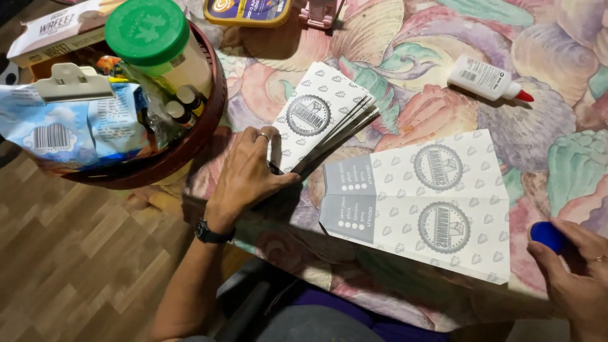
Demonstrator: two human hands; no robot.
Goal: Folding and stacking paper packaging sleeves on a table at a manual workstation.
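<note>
My left hand [244, 174], with a ring and a dark wristwatch, grips the near end of a stack of folded paper bags [320, 126] printed with small diamonds and a round emblem; the stack fans open slightly toward the upper right. To its right a single flattened paper bag [437, 206] of the same print lies on the flowered tablecloth [405, 69]. At the lower right corner my right hand [579, 278] is closed around a small blue round cap or lid [546, 235], just off the flat bag's right edge.
A white glue bottle with a red tip [487, 79] lies at the upper right. A brown round basket [190, 149] at the left holds a green-lidded jar [152, 35], a clipped blue snack bag [63, 126] and small bottles. Wooden floor shows below left.
</note>
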